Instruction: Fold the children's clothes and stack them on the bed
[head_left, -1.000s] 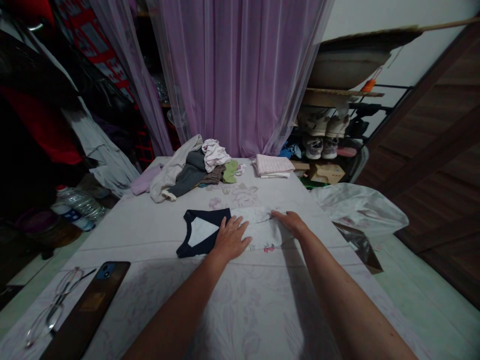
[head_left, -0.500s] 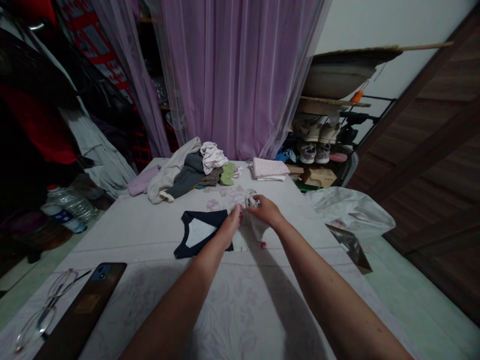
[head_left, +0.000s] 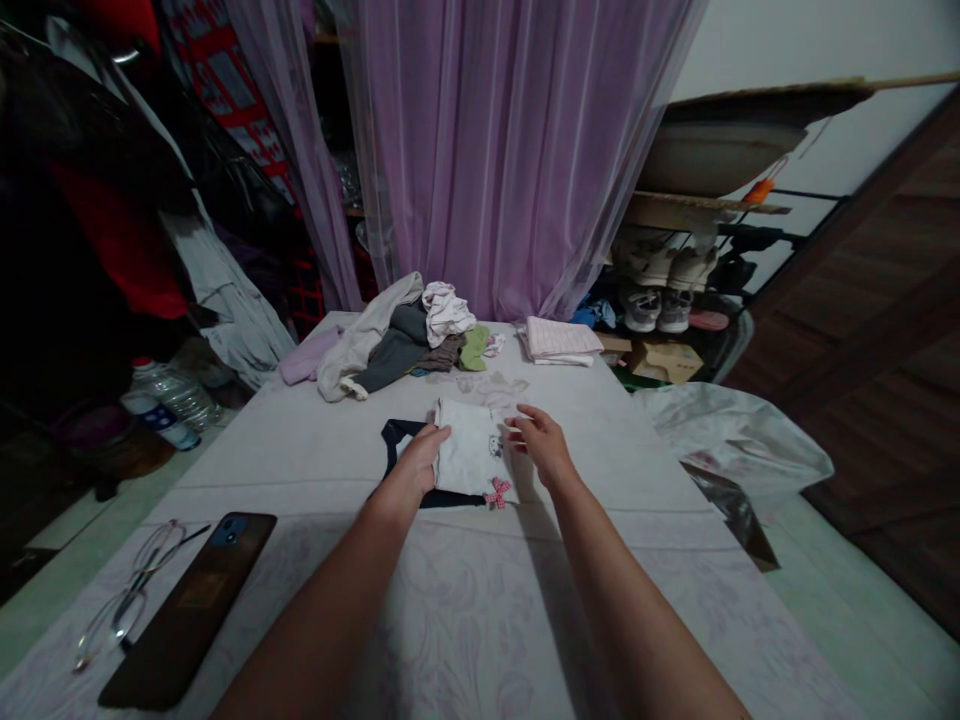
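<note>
A white garment (head_left: 466, 450), folded into a rough square, lies over a navy-trimmed white garment (head_left: 390, 450). It carries a small dark print at its right side and a red-and-white bow (head_left: 497, 493) at its lower right corner. My left hand (head_left: 420, 462) grips the white garment's left edge, thumb on top and fingers mostly hidden below. Just off the right edge, my right hand (head_left: 541, 443) hovers with its fingers apart and nothing in them. The navy-trimmed garment shows only at its left and bottom.
A heap of loose clothes (head_left: 405, 345) lies at the back left of the cloth-covered table (head_left: 300, 450). Folded pink cloth (head_left: 561, 340) sits at the back right. A phone (head_left: 195, 605) and eyeglasses (head_left: 127, 590) rest at the front left. Beyond the right edge lies a plastic bag (head_left: 735, 435).
The white garment, bunched in both hands before, now lies flat over the navy-trimmed one. My right hand has let go and its fingers have spread. The view has shifted slightly.
</note>
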